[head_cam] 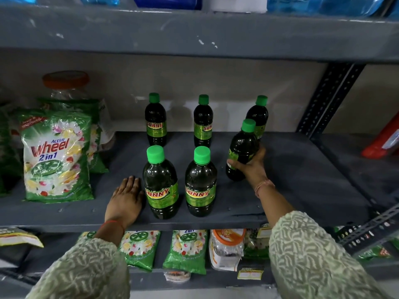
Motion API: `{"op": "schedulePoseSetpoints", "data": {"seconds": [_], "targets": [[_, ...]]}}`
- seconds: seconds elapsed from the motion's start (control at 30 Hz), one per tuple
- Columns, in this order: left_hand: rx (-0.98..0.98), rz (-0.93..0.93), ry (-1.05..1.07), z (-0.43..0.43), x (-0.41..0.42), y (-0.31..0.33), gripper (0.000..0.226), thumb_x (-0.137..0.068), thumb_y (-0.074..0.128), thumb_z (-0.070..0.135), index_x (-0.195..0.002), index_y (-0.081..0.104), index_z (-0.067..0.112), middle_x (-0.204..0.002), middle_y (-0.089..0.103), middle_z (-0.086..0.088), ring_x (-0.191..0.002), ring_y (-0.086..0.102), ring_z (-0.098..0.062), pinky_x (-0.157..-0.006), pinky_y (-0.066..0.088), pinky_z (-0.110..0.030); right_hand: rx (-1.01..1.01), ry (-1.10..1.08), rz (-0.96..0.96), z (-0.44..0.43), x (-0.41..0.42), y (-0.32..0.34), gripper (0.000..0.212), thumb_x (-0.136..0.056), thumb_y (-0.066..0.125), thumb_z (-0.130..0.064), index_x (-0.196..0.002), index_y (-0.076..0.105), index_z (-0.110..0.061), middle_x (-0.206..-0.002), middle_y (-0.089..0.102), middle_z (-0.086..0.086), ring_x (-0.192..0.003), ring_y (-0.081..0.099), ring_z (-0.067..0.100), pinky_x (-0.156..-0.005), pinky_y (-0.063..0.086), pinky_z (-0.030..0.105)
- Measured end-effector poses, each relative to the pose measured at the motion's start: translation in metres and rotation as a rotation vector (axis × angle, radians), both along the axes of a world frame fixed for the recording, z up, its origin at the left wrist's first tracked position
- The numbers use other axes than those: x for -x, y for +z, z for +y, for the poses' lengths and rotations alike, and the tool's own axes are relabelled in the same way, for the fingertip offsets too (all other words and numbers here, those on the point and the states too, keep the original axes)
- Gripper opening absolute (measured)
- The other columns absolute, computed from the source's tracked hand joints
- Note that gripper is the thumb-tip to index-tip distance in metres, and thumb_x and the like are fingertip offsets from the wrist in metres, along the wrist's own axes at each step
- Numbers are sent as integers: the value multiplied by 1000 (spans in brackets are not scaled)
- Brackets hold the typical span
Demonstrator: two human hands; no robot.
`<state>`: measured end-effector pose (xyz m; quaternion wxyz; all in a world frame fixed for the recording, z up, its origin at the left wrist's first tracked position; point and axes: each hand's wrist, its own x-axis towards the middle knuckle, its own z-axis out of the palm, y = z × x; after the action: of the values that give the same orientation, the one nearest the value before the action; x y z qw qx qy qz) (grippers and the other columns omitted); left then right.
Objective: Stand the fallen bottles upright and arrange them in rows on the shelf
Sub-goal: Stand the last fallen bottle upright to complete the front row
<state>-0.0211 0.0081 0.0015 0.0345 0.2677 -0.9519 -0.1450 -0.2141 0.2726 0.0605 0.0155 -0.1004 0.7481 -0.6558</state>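
Bottles with green caps and dark liquid stand on the grey shelf (302,180): three in a back row and two in a front row, all upright. The back-right bottle (259,113) is partly hidden behind a sixth bottle (243,147), which tilts slightly and is clasped around its lower body by the right hand (251,164), at 3 o'clock from the front pair; whether its base touches the shelf is hard to tell. The left hand (126,197) lies flat, fingers spread, on the shelf just beside the front-left bottle (160,182), at its 9 o'clock. Detergent packs (57,156) stand at far left, partly covering a jar with an orange lid (65,79).
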Motion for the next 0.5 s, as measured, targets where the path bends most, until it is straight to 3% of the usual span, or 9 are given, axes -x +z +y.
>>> {"op": "schedulePoseSetpoints", "data": {"seconds": [0.1, 0.23, 0.3, 0.4, 0.5], "targets": [[-1, -10, 5, 0, 1, 0, 53, -97, 26, 25, -146, 10, 12, -158, 8, -8, -147, 6, -22, -121, 10, -36, -28, -211, 140, -2, 3, 20, 102, -38, 81, -48, -125, 37, -16, -126, 40, 2, -122, 39, 22, -105, 36, 37], [12, -20, -2, -2, 1, -1, 54, -97, 27, 25, -146, 11, 11, -158, 8, -9, -147, 6, -23, -120, 10, -36, -295, -183, 302, -5, 3, 44, 60, -60, 78, -40, -108, 54, -12, -116, 54, 12, -114, 47, 28, -95, 42, 38], [27, -29, -6, -2, 1, -2, 54, -97, 27, 26, -146, 11, 11, -158, 8, -10, -147, 6, -23, -120, 11, -36, -319, -144, 272, -2, 6, 46, 50, -68, 72, -29, -112, 55, -14, -115, 59, 14, -110, 54, 31, -94, 45, 37], [24, -24, -7, -2, 0, -3, 53, -97, 28, 26, -145, 12, 10, -158, 9, -11, -147, 7, -24, -120, 11, -37, -196, -59, 184, -1, 4, 49, 78, -68, 68, -34, -136, 33, -21, -135, 47, 11, -125, 43, 28, -108, 36, 44], [13, -26, -8, -3, 1, -2, 54, -97, 29, 27, -145, 12, 10, -158, 9, -10, -147, 7, -25, -120, 11, -38, -381, -115, 250, -4, 5, 50, 81, -64, 76, -45, -126, 38, -10, -134, 41, 15, -125, 35, 32, -107, 32, 41]]}}
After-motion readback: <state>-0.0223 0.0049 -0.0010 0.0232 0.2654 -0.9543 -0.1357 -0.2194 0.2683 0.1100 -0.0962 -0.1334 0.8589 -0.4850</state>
